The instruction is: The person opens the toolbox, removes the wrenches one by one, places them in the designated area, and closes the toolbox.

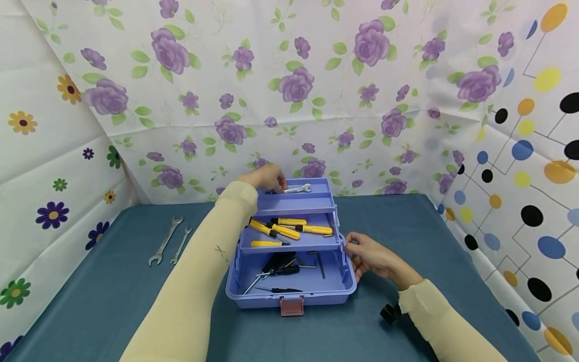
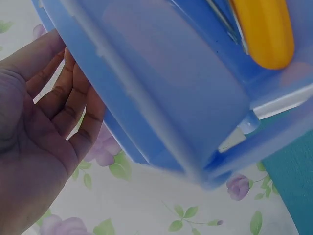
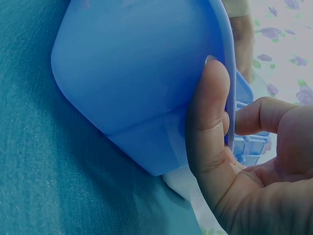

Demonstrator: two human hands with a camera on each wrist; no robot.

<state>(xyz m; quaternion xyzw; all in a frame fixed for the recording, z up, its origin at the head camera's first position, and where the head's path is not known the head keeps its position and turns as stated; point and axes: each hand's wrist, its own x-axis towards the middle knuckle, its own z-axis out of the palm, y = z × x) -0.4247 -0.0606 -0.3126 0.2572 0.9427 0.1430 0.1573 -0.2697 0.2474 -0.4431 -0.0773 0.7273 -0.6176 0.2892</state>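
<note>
The left hand [image 1: 267,177] rests at the back left of the top tray of the open lilac-blue plastic tiered toolbox [image 1: 289,281], fingers relaxed and nearly straight against the tray's outer wall, gripping nothing. Just at its 3 o'clock a small silver metal wrench [image 1: 299,189] lies in that tray. The right hand [image 1: 371,257] sits at the toolbox's 3 o'clock side, thumb pressed flat on the wall near the rim, the other fingers loosely bent beside it. The toolbox stands mid-table on the teal cloth-covered table [image 1: 407,221]; yellow-handled screwdrivers [image 1: 289,229] fill the middle tray, black-handled tools [image 1: 278,266] the bottom. Two silver open-ended spanners [image 1: 169,240] lie well apart at its 9 o'clock.
</note>
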